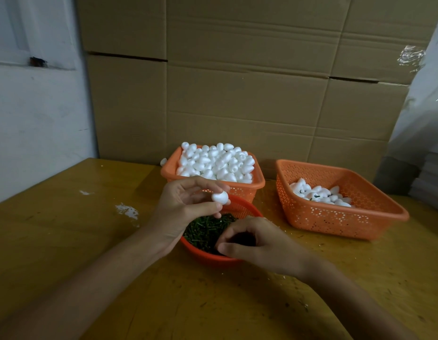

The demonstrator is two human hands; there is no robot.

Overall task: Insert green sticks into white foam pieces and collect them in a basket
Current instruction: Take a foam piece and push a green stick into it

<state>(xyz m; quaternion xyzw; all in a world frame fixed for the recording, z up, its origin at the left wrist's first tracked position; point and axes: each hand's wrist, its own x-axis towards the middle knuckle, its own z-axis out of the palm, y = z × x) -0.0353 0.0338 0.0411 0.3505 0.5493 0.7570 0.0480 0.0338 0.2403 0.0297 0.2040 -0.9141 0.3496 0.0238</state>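
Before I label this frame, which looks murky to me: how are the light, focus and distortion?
Head view: dim, soft light; the foam piece in the left hand is sharp; the right hand shadows the green sticks under it; wide-angle bows the cardboard seams.

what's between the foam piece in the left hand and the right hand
Head view: green sticks, heaped in the round red bowl, lie between the foam piece the left hand pinches and the right hand.
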